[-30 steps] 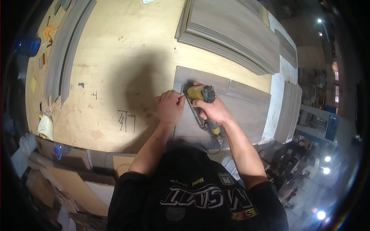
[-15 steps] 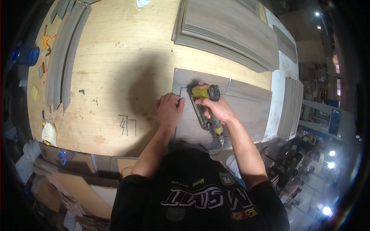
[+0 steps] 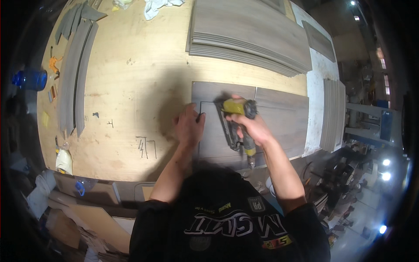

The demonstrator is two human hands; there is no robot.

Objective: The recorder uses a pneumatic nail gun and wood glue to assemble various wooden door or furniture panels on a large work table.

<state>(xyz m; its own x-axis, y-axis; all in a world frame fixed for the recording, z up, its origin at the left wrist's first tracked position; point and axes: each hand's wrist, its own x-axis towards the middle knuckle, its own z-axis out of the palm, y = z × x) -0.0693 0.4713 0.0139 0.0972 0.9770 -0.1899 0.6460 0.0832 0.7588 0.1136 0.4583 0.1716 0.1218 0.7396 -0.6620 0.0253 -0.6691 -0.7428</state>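
A grey wood-grain panel (image 3: 279,124) with dark lines across its face lies flat on the pale worktable in front of me. My right hand (image 3: 251,124) is wrapped round the grip of a yellow and black air nail gun (image 3: 233,107). The gun's long dark magazine lies along the panel, with its nose near a line in the left part. At the panel's left edge, my left hand (image 3: 189,126) is closed on the edge, thumb on the panel side and fingers along the outside. The tips of those fingers are partly hidden.
A stack of grey panels (image 3: 248,30) stands at the far side. Grey strips (image 3: 74,83) lie along the left, near a small orange tool (image 3: 53,64) and a blue water jug (image 3: 32,79). More boards (image 3: 331,115) stand at the right. A white cloth (image 3: 159,6) is at the back.
The view has shifted slightly, bringing more of the white cloth in at the back. The nail gun appears slightly farther right relative to the panel; both hands keep their holds.
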